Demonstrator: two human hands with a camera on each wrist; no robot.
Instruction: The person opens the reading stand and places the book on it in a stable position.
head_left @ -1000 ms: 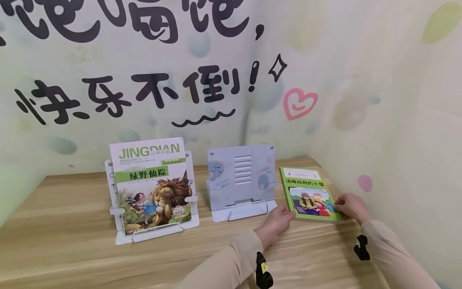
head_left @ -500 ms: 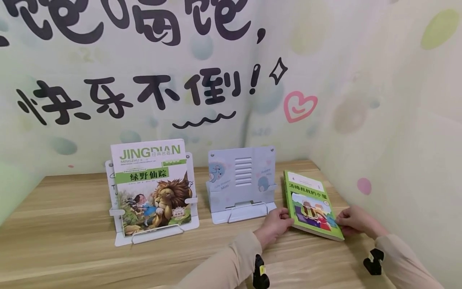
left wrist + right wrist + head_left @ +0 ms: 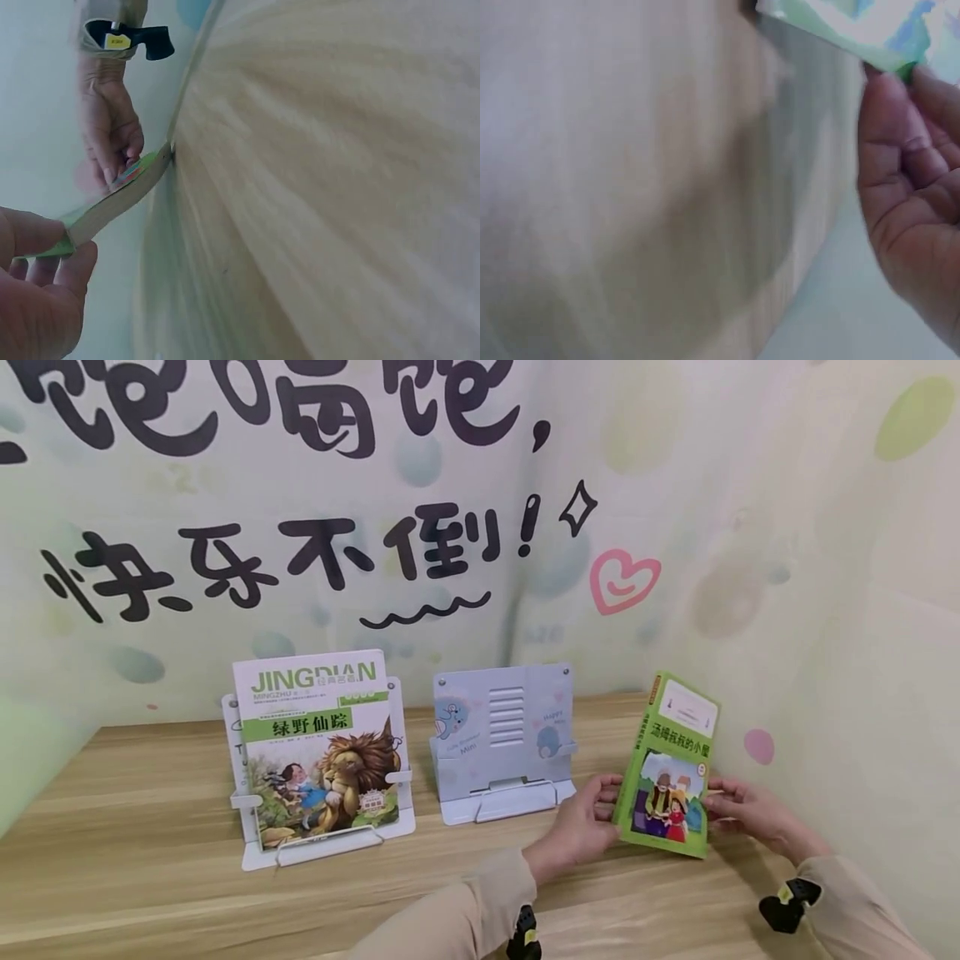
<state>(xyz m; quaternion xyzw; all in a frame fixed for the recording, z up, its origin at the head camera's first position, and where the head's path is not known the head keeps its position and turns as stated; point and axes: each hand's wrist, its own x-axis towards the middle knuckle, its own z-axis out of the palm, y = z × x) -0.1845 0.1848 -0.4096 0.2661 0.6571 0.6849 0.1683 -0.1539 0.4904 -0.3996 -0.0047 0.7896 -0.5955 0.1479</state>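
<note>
A green book (image 3: 667, 777) with a picture of figures on its cover stands tilted up between my two hands at the right of the table. My left hand (image 3: 577, 827) pinches its left edge near the bottom; in the left wrist view the thumb and fingers of that left hand (image 3: 45, 292) grip a corner of the book (image 3: 112, 206). My right hand (image 3: 757, 814) pinches the opposite edge. In the right wrist view, the right hand (image 3: 915, 165) holds the book's edge (image 3: 855, 30) between thumb and fingers.
Left of my hands stands a pale blue metal bookstand (image 3: 502, 735) with a wire ledge. Further left, a second stand (image 3: 405, 810) bears a book with a lion cover (image 3: 322, 752). Both rest on the wooden table (image 3: 150, 827), with a printed cloth wall (image 3: 315, 610) behind.
The green book, earlier lying flat on the table, has been raised at its far end and now faces me more upright. Both hands keep hold of it, and the right one has shifted slightly.
</note>
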